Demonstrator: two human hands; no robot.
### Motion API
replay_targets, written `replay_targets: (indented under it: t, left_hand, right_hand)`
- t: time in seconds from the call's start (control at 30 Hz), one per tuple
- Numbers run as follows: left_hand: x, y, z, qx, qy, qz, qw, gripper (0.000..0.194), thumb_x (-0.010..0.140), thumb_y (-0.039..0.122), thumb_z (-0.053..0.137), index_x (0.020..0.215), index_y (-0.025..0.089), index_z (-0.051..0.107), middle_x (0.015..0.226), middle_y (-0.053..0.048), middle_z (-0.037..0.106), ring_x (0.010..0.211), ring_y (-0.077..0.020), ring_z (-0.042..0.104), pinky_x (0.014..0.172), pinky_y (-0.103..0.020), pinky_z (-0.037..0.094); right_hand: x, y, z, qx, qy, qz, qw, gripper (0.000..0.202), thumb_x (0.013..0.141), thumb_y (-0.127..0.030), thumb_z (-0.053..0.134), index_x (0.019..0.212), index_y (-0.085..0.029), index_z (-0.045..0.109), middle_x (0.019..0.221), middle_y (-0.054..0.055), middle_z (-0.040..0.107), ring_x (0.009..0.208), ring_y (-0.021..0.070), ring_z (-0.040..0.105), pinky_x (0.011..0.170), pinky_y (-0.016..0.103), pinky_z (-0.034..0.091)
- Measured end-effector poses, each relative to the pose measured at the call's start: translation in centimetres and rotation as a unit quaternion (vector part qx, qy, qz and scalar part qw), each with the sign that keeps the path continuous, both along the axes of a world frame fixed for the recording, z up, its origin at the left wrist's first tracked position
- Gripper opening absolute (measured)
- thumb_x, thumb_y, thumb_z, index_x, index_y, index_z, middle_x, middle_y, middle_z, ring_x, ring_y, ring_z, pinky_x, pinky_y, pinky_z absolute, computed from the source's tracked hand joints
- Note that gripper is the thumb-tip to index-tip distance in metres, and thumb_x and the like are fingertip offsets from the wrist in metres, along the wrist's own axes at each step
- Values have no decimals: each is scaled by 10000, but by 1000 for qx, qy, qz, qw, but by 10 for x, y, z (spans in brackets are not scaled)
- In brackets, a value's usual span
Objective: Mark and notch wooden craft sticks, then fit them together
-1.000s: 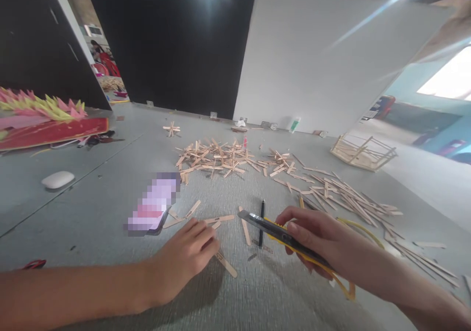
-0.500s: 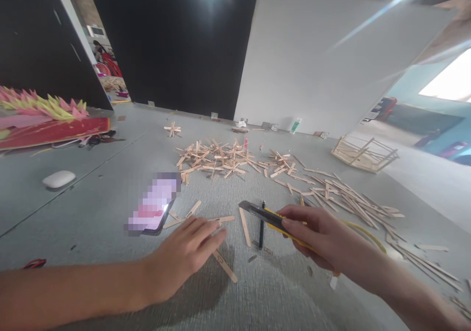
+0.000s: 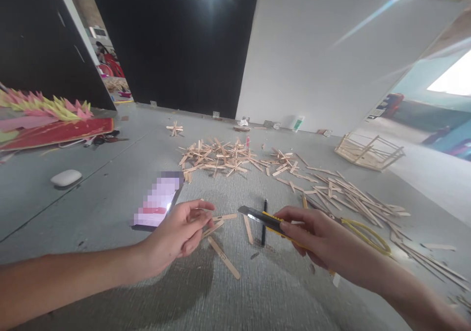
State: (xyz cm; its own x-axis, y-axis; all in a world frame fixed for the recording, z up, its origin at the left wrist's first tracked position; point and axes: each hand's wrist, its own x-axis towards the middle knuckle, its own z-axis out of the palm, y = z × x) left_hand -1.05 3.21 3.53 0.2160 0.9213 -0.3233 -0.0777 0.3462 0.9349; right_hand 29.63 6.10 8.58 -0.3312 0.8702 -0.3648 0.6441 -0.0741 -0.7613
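Note:
My right hand (image 3: pixel 307 235) is closed round a yellow and black utility knife (image 3: pixel 270 221), its blade out and pointing left. My left hand (image 3: pixel 189 230) is above the table with fingers loosely curled and apart; I see nothing clearly held in it. Beside its fingertips are wooden craft sticks, including one (image 3: pixel 223 258) with a dark mark and another (image 3: pixel 248 229) nearer the knife. A black pen (image 3: pixel 264 223) lies partly under the knife from this view. Some sticks behind my left hand are hidden.
A phone (image 3: pixel 156 203) lies left of centre. A heap of craft sticks (image 3: pixel 221 156) spreads across the back. Yellow-handled scissors (image 3: pixel 368 235) and thin sticks (image 3: pixel 353 198) lie right, before a small stick frame (image 3: pixel 370 153). A white case (image 3: pixel 66 178) sits left.
My left hand has turned from palm-down over the sticks to a sideways, curled pose, slightly higher, uncovering more sticks. The knife stays in my right hand, nearly still. The view has shifted slightly.

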Motion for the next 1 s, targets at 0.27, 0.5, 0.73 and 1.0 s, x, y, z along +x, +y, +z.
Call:
replay_targets:
  t: [0.27, 0.5, 0.73, 1.0]
  left_hand:
    - [0, 2, -5, 13, 64, -28, 997, 379, 1004, 533, 564, 1090, 171, 633, 550, 121, 314, 489, -84, 226, 510, -254, 188]
    - [0, 2, -12, -36, -16, -83, 996, 494, 984, 661, 515, 1046, 184, 630, 782, 21, 533, 610, -114, 483, 532, -241, 365]
    - [-2, -2, -8, -21, -3, -78, 997, 537, 1019, 696, 440, 958, 195, 625, 442, 126, 254, 413, -91, 310, 534, -245, 365]
    - [3, 0, -5, 52, 47, -77, 995, 488, 976, 623, 596, 1164, 173, 589, 884, -41, 709, 588, -132, 632, 468, -218, 414]
  right_hand:
    - [0, 2, 0, 15, -87, 32, 996, 484, 977, -684, 438, 1159, -301, 671, 698, -13, 529, 521, 132, 475, 450, 242, 385]
    - [-14, -9, 8, 92, -65, 72, 991, 399, 984, -610, 484, 1048, -287, 708, 670, -13, 547, 576, 150, 507, 518, 260, 409]
    - [-26, -29, 16, 137, -72, 123, 980, 213, 1008, -403, 541, 1142, -357, 700, 1055, -43, 729, 950, 168, 655, 819, 264, 464]
    - [-19, -22, 16, 145, -107, 164, 970, 182, 1002, -371, 548, 1086, -355, 709, 1068, -54, 736, 963, 162, 665, 825, 259, 476]
